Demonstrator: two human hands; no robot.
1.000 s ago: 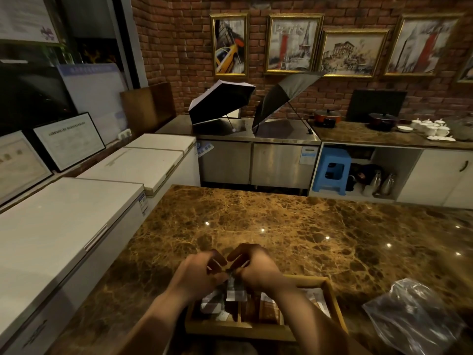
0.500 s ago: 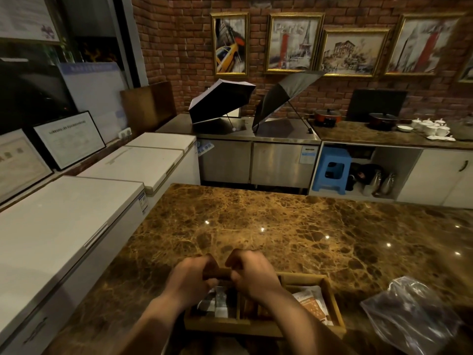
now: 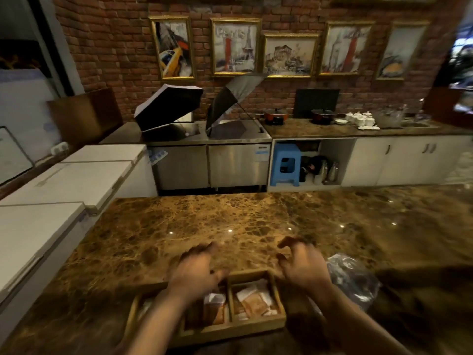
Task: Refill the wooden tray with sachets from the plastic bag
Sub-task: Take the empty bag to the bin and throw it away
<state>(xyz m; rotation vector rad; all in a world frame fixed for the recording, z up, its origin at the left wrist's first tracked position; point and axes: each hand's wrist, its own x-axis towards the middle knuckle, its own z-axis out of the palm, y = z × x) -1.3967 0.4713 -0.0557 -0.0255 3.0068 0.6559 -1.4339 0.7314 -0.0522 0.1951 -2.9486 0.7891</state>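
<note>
The wooden tray [image 3: 257, 322] sits on the brown marble counter [image 3: 204, 226] at its near edge, divided into compartments side by side. Its right compartment holds orange-and-white sachets [image 3: 252, 302] lying flat; the middle compartment holds more sachets standing on edge; the left compartment is mostly hidden under the forearm. The left hand [image 3: 194, 274] hovers over the tray's far rim and left half, fingers spread and curled, gripping nothing. The right hand [image 3: 303, 269] hangs just beyond the tray's right far corner, fingers apart and bent like claws, also empty. The plastic bag [image 3: 354, 279] lies crumpled on the counter just right of the tray, partly behind the right wrist. Motion blur softens both hands and the bag.
</note>
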